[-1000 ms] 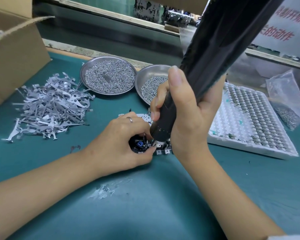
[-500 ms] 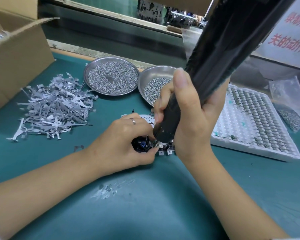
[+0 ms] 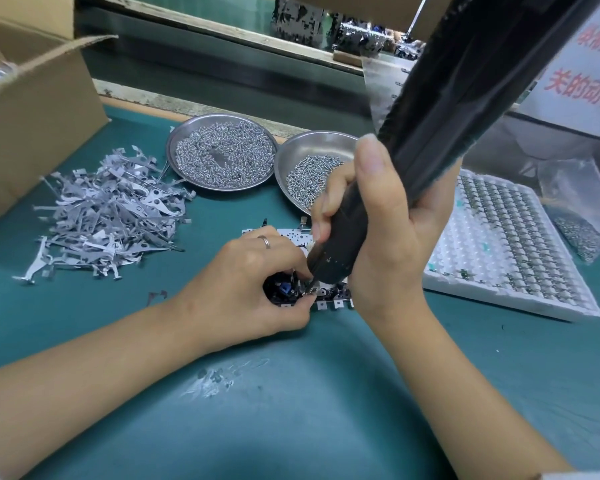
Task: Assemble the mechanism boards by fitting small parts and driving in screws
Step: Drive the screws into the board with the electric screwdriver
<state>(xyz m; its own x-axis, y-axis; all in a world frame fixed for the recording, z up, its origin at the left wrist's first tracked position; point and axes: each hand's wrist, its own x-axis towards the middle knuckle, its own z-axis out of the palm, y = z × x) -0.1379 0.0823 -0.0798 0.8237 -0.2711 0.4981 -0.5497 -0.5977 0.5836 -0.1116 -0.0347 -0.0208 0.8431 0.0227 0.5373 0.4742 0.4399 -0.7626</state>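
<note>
Head view, compared with the frame half a second back: almost nothing differs. My right hand (image 3: 388, 233) stays wrapped around the long black electric screwdriver (image 3: 430, 133), thumb up along its barrel, and the tool leans at the same tilt, up and to the right. Its tip sits on the small metal mechanism board (image 3: 323, 299) lying on the green table (image 3: 309, 410), at the same spot as before. My left hand (image 3: 246, 289) remains curled narrow over the board's left end, thumb and forefinger pinched close beside the bit, next to a small blue part (image 3: 284, 289); whether they hold a screw there I cannot tell. A ring (image 3: 265, 241) shows on that hand. The board has not shifted under either hand; only its near edge with small tabs and a strip of its far edge are visible.

Surroundings unchanged in layout. Heap of grey stamped metal strips (image 3: 108, 216) lies left of the hands. Round steel dish of small springs (image 3: 222, 155) stands beyond the hands, and just beside it on the right, the second steel dish of small screws (image 3: 312, 181), partly hidden by my right hand. White moulded tray of small metal parts (image 3: 499, 251) lies right of that hand. Clear plastic bag (image 3: 575, 209) sits beyond the tray, brown cardboard box (image 3: 32, 109) at far left.
</note>
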